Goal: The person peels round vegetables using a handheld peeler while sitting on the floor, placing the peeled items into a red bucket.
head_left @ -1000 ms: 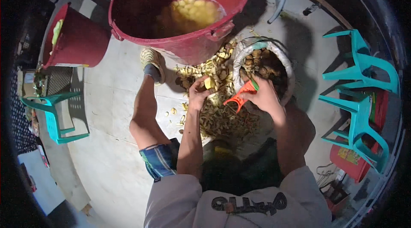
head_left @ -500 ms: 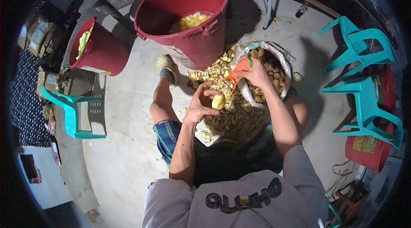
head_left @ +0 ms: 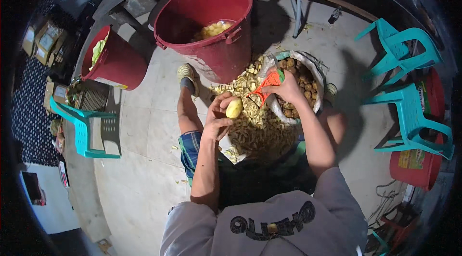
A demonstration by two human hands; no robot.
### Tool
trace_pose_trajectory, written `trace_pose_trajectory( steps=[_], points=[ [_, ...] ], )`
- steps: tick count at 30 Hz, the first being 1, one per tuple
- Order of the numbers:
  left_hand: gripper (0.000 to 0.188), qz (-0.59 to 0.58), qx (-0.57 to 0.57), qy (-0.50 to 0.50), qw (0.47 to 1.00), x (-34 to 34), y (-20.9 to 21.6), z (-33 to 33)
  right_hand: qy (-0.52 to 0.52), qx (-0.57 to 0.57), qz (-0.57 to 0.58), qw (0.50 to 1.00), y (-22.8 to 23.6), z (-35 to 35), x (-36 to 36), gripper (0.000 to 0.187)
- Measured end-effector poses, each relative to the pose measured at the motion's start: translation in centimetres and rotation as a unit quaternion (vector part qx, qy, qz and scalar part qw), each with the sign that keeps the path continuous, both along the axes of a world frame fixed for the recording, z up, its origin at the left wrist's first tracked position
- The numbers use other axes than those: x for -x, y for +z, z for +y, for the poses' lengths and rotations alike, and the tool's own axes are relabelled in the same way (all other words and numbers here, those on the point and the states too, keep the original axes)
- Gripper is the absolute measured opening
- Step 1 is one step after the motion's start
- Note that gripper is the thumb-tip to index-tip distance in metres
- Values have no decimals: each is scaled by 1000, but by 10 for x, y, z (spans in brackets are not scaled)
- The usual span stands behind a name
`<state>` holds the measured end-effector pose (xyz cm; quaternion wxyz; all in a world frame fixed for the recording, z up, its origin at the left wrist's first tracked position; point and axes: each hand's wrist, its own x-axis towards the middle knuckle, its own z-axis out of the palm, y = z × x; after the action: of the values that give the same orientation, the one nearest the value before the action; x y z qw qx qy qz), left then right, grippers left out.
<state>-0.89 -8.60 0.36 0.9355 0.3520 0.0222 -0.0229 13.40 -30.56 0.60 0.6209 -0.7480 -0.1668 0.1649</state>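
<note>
My left hand [head_left: 215,117] is closed round a pale yellow peeled potato [head_left: 234,108], held up over a heap of potato peelings [head_left: 257,133]. To its right, my right hand [head_left: 289,88] grips an orange peeler [head_left: 270,82] whose forked head points toward the potato without touching it. A small knife [head_left: 276,62] with a green handle also sticks out of that hand, blade away from me. Just beyond the right hand, an open white sack [head_left: 313,60] holds brown unpeeled potatoes [head_left: 306,83]. Peeled potatoes [head_left: 213,30] lie inside the large red tub [head_left: 216,59] ahead.
A smaller red bucket [head_left: 126,66] with pale green contents stands at the left, near a teal chair [head_left: 82,128]. On the right are two more teal chairs [head_left: 409,44] and red buckets [head_left: 415,167]. My slippered foot [head_left: 187,75] rests beside the large tub.
The potato in my left hand has moved left and slightly nearer the tub, turning a little. The peeler has shifted slightly, and the knife blade now shows above my right hand.
</note>
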Motion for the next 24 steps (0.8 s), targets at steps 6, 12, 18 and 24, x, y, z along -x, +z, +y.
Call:
trace_pose_trajectory(
  steps=[6, 12, 18, 24],
  points=[
    [78, 3, -145, 42, 989, -2, -16, -3, 26, -22, -41, 999, 14, 18, 19, 49],
    [75, -28, 40, -32, 998, 3, -17, -6, -32, -16, 32, 999, -1, 10, -14, 49],
    [72, 27, -27, 81, 996, -2, -21, -25, -16, -11, -85, 996, 9, 28, 8, 51],
    [75, 37, 109, 94, 989, 3, -36, -26, -9, -38, -157, 987, 12, 38, 14, 49]
  ],
)
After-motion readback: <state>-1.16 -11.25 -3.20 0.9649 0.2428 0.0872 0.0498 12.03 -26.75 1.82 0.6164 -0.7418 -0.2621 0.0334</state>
